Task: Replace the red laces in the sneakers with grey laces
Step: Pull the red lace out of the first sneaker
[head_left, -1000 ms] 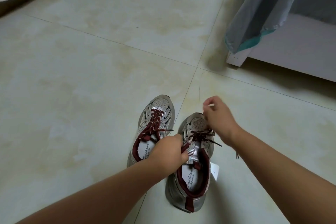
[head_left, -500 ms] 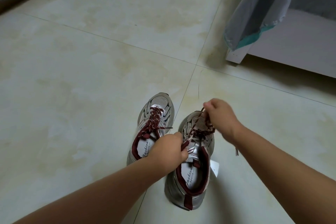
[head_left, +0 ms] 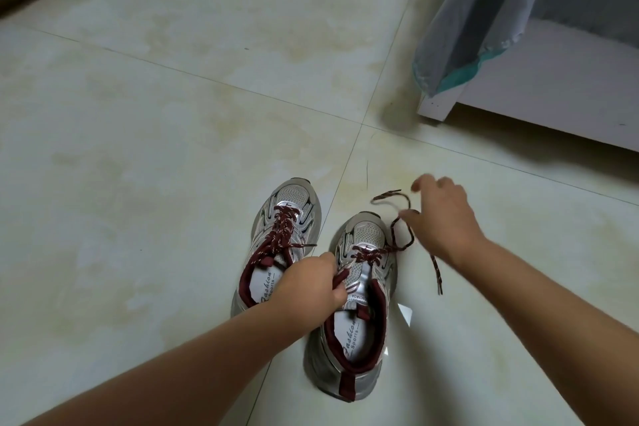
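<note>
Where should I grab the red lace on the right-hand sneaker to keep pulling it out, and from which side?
Probably pinch the red lace just beyond the last eyelets it crosses, from the shoe's right side. The freed length loops out that way by the right hand, so a pull near the toe should draw it straight, while the left hand steadies the right-hand sneaker.

A home: tiled floor (head_left: 173, 149), hanging curtain (head_left: 484, 10), white furniture (head_left: 553, 97).

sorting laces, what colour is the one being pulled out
Dark red with pale flecks, the lace; clearest in the head view.
</note>
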The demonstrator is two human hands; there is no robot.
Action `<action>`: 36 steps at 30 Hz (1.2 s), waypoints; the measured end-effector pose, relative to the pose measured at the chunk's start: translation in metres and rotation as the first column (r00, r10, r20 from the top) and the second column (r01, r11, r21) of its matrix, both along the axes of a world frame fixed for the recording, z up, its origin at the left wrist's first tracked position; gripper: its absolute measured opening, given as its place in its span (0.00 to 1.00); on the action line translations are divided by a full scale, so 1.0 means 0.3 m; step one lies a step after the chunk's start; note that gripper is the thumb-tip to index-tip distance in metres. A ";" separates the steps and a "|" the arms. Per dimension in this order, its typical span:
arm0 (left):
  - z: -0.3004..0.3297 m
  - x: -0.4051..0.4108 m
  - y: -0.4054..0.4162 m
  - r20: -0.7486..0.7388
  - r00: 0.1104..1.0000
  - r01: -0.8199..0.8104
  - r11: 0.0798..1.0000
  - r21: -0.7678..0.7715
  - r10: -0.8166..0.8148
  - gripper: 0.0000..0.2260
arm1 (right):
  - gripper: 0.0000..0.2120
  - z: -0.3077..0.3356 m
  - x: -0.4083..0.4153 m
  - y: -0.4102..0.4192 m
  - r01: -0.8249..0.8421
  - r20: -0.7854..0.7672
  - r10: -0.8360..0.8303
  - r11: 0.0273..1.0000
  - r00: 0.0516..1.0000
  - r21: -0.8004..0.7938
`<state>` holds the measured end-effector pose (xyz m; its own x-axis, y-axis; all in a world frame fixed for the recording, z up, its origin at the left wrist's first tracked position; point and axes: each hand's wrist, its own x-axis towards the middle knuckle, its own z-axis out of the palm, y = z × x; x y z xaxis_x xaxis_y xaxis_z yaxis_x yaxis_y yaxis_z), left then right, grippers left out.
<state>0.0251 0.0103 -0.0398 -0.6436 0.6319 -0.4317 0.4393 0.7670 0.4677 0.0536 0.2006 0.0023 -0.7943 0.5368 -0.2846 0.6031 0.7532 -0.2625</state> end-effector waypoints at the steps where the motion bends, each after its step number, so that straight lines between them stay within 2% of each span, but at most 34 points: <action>1: 0.000 -0.001 0.001 -0.004 1.000 0.001 1.000 -0.001 -0.001 0.08 | 0.15 -0.015 0.023 -0.026 -0.077 0.062 0.073 0.996 0.995 0.051; 3: -0.001 -0.003 0.002 -0.008 1.000 -0.001 1.000 -0.001 0.001 0.07 | 0.12 -0.050 0.059 -0.070 -0.126 0.152 0.137 0.989 0.979 -0.078; 5: -0.002 -0.003 0.000 -0.005 1.000 -0.001 1.000 0.001 0.001 0.05 | 0.10 -0.081 0.082 -0.103 -0.049 0.170 0.096 0.964 0.981 -0.262; 6: -0.002 -0.003 0.001 -0.004 1.000 0.001 1.000 0.001 -0.001 0.05 | 0.09 -0.090 0.088 -0.113 0.003 0.143 0.043 0.953 0.989 -0.303; 9: -0.003 -0.002 -0.002 -0.002 1.000 0.005 1.000 0.002 -0.005 0.06 | 0.10 -0.111 0.088 -0.135 0.049 0.067 -0.031 0.959 0.997 -0.280; 13: -0.004 -0.008 -0.005 -0.006 1.000 0.029 1.000 0.009 -0.029 0.04 | 0.06 -0.124 0.088 -0.158 -0.021 0.020 0.026 0.975 0.999 -0.222; 16: -0.002 -0.007 -0.009 0.001 0.999 0.037 0.999 0.022 -0.037 0.04 | 0.05 -0.115 0.076 -0.144 -0.127 0.044 0.139 0.971 0.989 -0.204; 18: 0.000 -0.004 -0.010 0.006 0.999 0.038 0.999 0.025 -0.038 0.04 | 0.09 -0.082 0.049 -0.130 -0.280 0.101 0.291 0.954 0.952 -0.111; 19: 0.000 -0.003 -0.011 0.014 0.999 0.033 0.999 0.028 -0.033 0.03 | 0.09 -0.077 0.031 -0.121 -0.424 0.080 0.421 0.905 0.904 0.027; 20: 0.001 -0.003 -0.013 0.020 0.999 0.028 0.999 0.030 -0.028 0.03 | 0.10 -0.071 0.008 -0.114 -0.558 0.071 0.558 0.800 0.827 0.220; 22: 0.001 -0.005 -0.016 0.025 1.000 0.013 0.999 0.031 -0.014 0.04 | 0.14 -0.049 -0.016 -0.112 -0.598 0.092 0.618 0.696 0.781 0.397; 23: 0.000 -0.006 -0.018 0.029 1.000 0.004 0.999 0.032 -0.005 0.03 | 0.12 -0.057 -0.016 -0.112 -0.581 0.102 0.588 0.729 0.802 0.363; 24: 0.000 -0.007 -0.019 0.033 0.999 -0.002 0.999 0.032 0.001 0.03 | 0.08 -0.075 -0.006 -0.110 -0.515 0.050 0.528 0.797 0.848 0.316; 25: -0.002 -0.008 -0.020 0.036 0.999 -0.007 1.000 0.030 0.006 0.03 | 0.05 -0.088 0.010 -0.108 -0.394 0.057 0.390 0.903 0.919 0.174; 26: -0.003 -0.009 -0.020 0.036 0.999 -0.009 1.000 0.027 0.008 0.04 | 0.10 -0.088 0.026 -0.105 -0.275 0.126 0.269 0.961 0.955 0.030; 27: -0.005 -0.009 -0.020 0.038 0.999 -0.012 1.000 0.025 0.011 0.04 | 0.14 -0.100 0.041 -0.096 -0.166 0.165 0.184 0.979 0.969 -0.119; 29: -0.007 -0.010 -0.019 0.045 0.999 -0.018 0.999 0.029 0.017 0.04 | 0.21 -0.107 0.056 -0.100 -0.048 0.163 0.116 0.927 0.980 -0.371; 31: -0.005 -0.008 -0.018 0.038 0.999 -0.018 0.999 0.027 0.017 0.04 | 0.20 -0.119 0.065 -0.101 -0.074 0.142 0.152 0.894 0.978 -0.442; 36: 0.001 -0.004 -0.018 0.026 0.999 -0.024 0.999 0.027 0.023 0.03 | 0.18 -0.121 0.049 -0.093 -0.223 0.081 0.270 0.903 0.959 -0.368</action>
<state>0.0239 0.0049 -0.0395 -0.6477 0.6282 -0.4311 0.4088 0.7640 0.4992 0.0684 0.1728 -0.0341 -0.8327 0.1746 -0.5255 0.4559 0.7549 -0.4716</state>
